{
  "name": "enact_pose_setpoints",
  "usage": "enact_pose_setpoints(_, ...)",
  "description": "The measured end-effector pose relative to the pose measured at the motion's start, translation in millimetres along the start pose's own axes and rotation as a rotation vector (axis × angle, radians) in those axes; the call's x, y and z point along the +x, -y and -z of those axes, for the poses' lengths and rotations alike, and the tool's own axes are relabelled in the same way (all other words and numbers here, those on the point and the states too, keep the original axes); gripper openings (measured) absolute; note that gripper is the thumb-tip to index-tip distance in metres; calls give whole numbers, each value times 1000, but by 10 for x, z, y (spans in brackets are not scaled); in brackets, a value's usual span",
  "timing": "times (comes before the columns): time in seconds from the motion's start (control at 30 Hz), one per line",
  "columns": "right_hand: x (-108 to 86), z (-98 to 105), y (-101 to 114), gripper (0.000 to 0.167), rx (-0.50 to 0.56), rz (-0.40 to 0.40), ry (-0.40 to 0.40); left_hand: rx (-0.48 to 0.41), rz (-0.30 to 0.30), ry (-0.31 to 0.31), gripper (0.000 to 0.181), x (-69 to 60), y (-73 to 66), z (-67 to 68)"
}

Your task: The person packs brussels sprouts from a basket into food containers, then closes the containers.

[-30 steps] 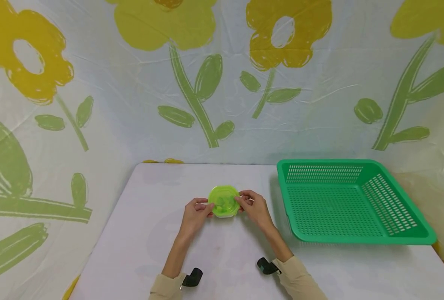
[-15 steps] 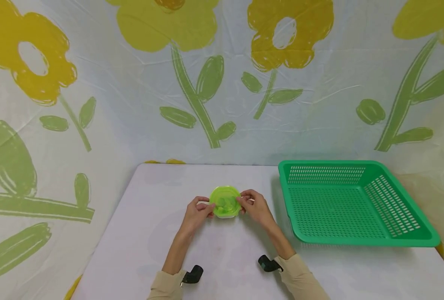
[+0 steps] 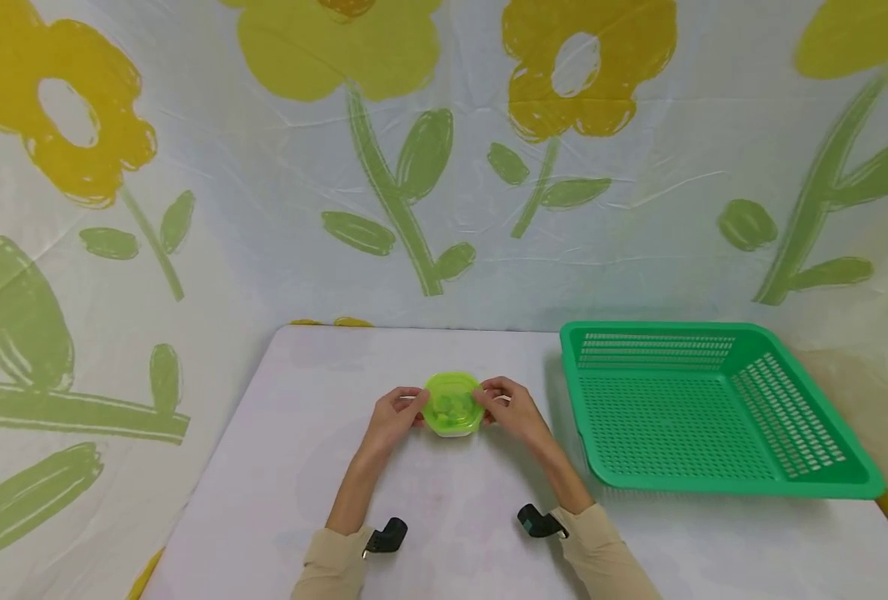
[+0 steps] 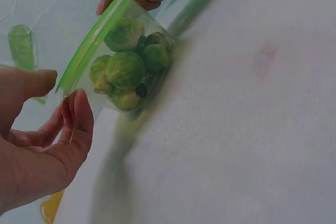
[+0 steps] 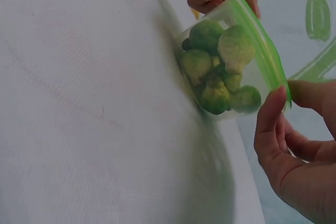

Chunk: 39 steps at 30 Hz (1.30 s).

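A clear food container with a lime-green lid (image 3: 452, 402) stands mid-table, with several Brussels sprouts (image 4: 126, 70) visible through its walls. At its left edge is my left hand (image 3: 395, 417), thumb above the lid rim and curled fingers below, pinching the rim between them. My right hand (image 3: 513, 410) pinches the opposite rim in the same way, as the right wrist view shows, where the lid corner (image 5: 283, 90) lies between thumb and finger. The undersides of both hands are partly hidden in the head view.
A large green plastic basket (image 3: 676, 425) stands on the right of the white table (image 3: 324, 367), a short way from my right hand. Behind and beside the table hangs a flower-print cloth (image 3: 264, 208). Each wrist wears a small black camera (image 3: 387, 536).
My left thumb and fingers have shifted slightly farther back along the lid's left rim. The right hand keeps its place on the container. The head view has shifted a little.
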State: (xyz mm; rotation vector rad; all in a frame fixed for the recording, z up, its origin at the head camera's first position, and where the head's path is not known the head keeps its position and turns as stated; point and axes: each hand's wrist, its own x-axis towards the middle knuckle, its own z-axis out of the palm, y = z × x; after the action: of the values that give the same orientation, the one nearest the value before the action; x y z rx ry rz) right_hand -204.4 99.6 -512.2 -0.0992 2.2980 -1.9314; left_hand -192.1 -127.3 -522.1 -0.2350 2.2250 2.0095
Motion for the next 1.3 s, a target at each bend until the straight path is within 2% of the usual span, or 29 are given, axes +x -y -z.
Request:
enact_pose_setpoints(0.1,17,-9,-11,25,-3,16,-18,-43,-33,-15,32,40,16,-29)
enact_pose_setpoints(0.17,50,-21,-62,24,0,30,-34,-70,-34,-15,32,52,14,-33)
enact_pose_setpoints(0.3,64,-33,-70,22,13,46,-41,-112,-4,-15,33,71,6,-33)
enact_pose_setpoints(0.43,81,-48,-91,18,41,49,-43,-107,29,-18,36,80,10,-23)
enact_pose_setpoints(0.57,91,-53,-113,17,74,37,-37,-93,33,-20,37,70,-8,-12)
enact_pose_setpoints(0.77,112,-30,-108,18,69,22,-6,-87,32,-27,34,77,-11,-2)
enact_pose_setpoints(0.93,119,-6,-58,19,38,-23,3,-86,27,19,35,90,-30,2)
enact_pose_setpoints(1.1,139,2,-25,22,14,-82,-2,-148,50,53,38,123,-46,-19)
enact_pose_setpoints(1.2,163,0,-33,28,-8,-80,-5,-184,66,44,36,140,-64,-39)
enact_pose_setpoints(1.3,190,-9,-53,32,-22,-63,-13,-175,75,26,37,165,-75,-59)
